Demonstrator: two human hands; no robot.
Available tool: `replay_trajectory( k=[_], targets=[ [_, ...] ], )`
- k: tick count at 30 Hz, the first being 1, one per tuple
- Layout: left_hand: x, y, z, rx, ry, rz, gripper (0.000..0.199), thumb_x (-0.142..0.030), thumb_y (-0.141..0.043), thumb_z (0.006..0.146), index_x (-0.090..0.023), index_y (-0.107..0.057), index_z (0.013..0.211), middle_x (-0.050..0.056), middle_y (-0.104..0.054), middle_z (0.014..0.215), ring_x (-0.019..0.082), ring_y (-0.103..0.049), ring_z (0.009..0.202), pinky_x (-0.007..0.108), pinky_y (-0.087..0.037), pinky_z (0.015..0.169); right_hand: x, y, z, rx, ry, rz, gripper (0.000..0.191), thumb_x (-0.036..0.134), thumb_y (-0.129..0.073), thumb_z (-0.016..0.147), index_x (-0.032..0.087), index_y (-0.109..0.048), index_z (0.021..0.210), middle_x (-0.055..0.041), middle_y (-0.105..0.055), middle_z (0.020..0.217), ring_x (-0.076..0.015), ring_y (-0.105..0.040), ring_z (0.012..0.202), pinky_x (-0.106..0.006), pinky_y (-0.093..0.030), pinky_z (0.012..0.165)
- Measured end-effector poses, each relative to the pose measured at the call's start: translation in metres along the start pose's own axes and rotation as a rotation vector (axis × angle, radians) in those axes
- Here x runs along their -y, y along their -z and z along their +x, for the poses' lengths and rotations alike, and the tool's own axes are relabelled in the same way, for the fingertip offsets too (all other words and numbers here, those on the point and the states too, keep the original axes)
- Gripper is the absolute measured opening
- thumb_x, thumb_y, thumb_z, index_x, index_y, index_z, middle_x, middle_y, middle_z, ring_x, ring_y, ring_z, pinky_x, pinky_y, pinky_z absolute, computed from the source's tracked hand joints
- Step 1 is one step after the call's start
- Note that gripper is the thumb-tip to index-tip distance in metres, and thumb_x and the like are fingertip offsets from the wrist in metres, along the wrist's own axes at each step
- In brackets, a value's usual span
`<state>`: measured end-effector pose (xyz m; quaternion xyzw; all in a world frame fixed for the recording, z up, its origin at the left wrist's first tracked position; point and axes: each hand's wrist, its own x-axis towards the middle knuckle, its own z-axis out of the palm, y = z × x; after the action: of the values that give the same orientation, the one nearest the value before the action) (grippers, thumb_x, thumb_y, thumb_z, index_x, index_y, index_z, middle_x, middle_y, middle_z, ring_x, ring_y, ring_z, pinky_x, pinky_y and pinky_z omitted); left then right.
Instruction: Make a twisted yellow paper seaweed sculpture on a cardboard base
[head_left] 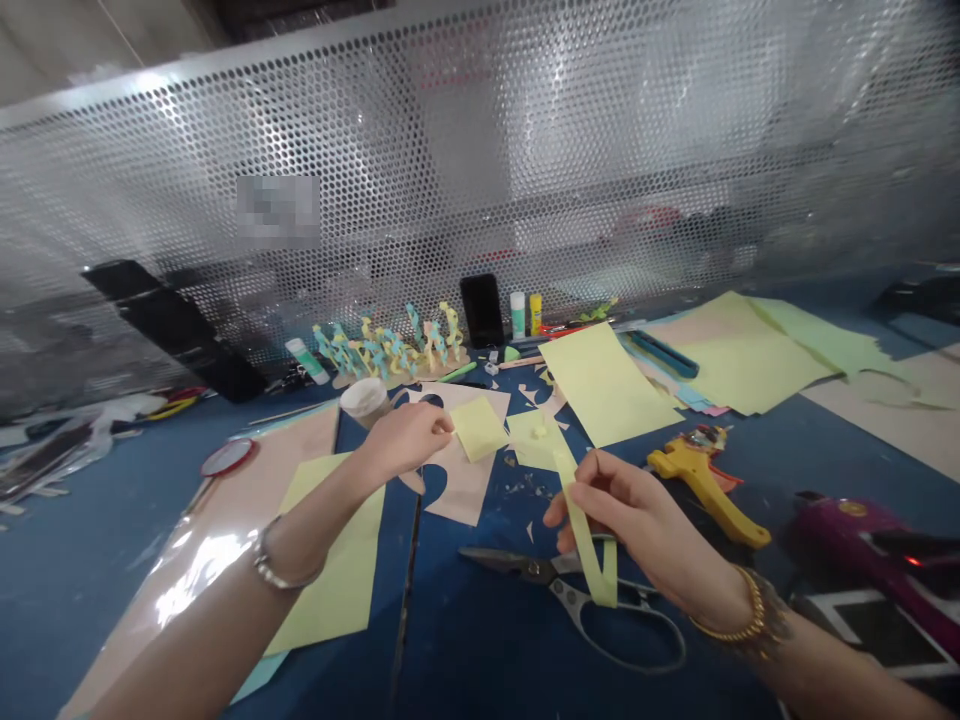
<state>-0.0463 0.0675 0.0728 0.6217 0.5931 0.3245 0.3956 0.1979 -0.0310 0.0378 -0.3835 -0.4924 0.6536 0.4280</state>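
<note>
My left hand point(415, 434) is closed, thumb and fingers pinched on the left edge of a small yellow paper square point(478, 427) above the cut pink paper point(466, 490). A long yellow paper strip point(576, 520) is held between the thumb and fingers of my right hand point(611, 497); its lower end loops down over the scissors point(551, 570). Next to the strip's upper end lies a second yellow square point(534, 440) with a small yellow piece on it. The scissors rest on the blue table just below my right hand.
Curled paper pieces point(390, 350), a paper cup point(365, 398), a phone point(481, 310) and glue sticks point(518, 314) stand along the back. Yellow pliers point(709, 480) and a purple tool point(877, 560) lie at right. Yellow sheets point(607, 385) and a red-rimmed disc point(228, 458) lie about.
</note>
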Motion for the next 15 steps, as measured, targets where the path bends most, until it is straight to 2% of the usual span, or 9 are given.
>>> replay_trajectory(
  k=[2, 3, 5, 7, 9, 11, 15],
  targets=[
    [-0.018, -0.005, -0.014, 0.120, -0.026, 0.051, 0.007, -0.023, -0.077, 0.058, -0.021, -0.071, 0.062, 0.007, -0.071, 0.071, 0.023, -0.064, 0.068, 0.025, -0.042, 0.060, 0.001, 0.000, -0.001, 0.003, 0.010, 0.038, 0.022, 0.033, -0.054, 0.087, 0.020, -0.042, 0.074, -0.0037, -0.069, 0.075, -0.0136, -0.064, 0.056, -0.028, -0.049, 0.055],
    [-0.027, -0.010, -0.022, 0.251, -0.043, 0.050, 0.008, -0.027, -0.072, 0.067, -0.021, -0.072, 0.072, 0.007, -0.071, 0.077, 0.021, -0.064, 0.072, 0.026, -0.044, 0.063, 0.001, 0.000, -0.001, 0.004, 0.020, 0.062, 0.022, 0.033, -0.054, 0.087, 0.020, -0.042, 0.074, -0.0031, -0.069, 0.074, -0.0132, -0.063, 0.055, -0.027, -0.049, 0.054],
    [-0.038, -0.024, -0.039, 0.403, -0.009, -0.081, 0.012, -0.031, -0.065, 0.075, -0.019, -0.068, 0.075, 0.005, -0.069, 0.074, 0.019, -0.063, 0.070, 0.026, -0.047, 0.065, 0.001, 0.000, -0.001, -0.005, 0.047, 0.110, 0.022, 0.033, -0.055, 0.087, 0.020, -0.042, 0.074, -0.0020, -0.069, 0.072, -0.0125, -0.062, 0.053, -0.027, -0.049, 0.053],
    [-0.041, -0.039, -0.051, 0.492, 0.016, -0.262, 0.012, -0.028, -0.064, 0.078, -0.017, -0.065, 0.074, 0.005, -0.069, 0.074, 0.016, -0.064, 0.072, 0.026, -0.047, 0.071, 0.002, 0.000, -0.002, -0.030, 0.054, 0.141, 0.022, 0.033, -0.056, 0.085, 0.020, -0.042, 0.075, -0.0010, -0.068, 0.069, -0.0121, -0.061, 0.049, -0.028, -0.049, 0.052],
    [-0.035, -0.053, -0.059, 0.499, 0.050, -0.421, 0.012, -0.028, -0.065, 0.078, -0.017, -0.063, 0.074, 0.003, -0.069, 0.072, 0.014, -0.063, 0.071, 0.025, -0.046, 0.073, 0.003, -0.001, -0.002, -0.065, 0.045, 0.135, 0.021, 0.033, -0.058, 0.083, 0.021, -0.043, 0.076, 0.0005, -0.067, 0.064, -0.0117, -0.059, 0.046, -0.027, -0.048, 0.050],
    [-0.026, -0.063, -0.062, 0.447, 0.103, -0.557, 0.013, -0.028, -0.067, 0.078, -0.017, -0.062, 0.074, 0.001, -0.067, 0.070, 0.012, -0.063, 0.068, 0.024, -0.046, 0.072, 0.004, -0.001, -0.001, -0.098, 0.028, 0.099, 0.020, 0.033, -0.059, 0.082, 0.021, -0.044, 0.078, 0.0019, -0.066, 0.059, -0.0110, -0.058, 0.043, -0.025, -0.047, 0.047],
    [-0.014, -0.074, -0.065, 0.354, 0.200, -0.685, 0.012, -0.027, -0.069, 0.077, -0.017, -0.064, 0.079, 0.000, -0.067, 0.074, 0.011, -0.063, 0.067, 0.023, -0.048, 0.071, 0.007, -0.002, 0.000, -0.138, -0.004, 0.034, 0.022, 0.038, -0.059, 0.081, 0.020, -0.048, 0.076, 0.0023, -0.064, 0.055, -0.0100, -0.056, 0.042, -0.024, -0.047, 0.046]
  ],
)
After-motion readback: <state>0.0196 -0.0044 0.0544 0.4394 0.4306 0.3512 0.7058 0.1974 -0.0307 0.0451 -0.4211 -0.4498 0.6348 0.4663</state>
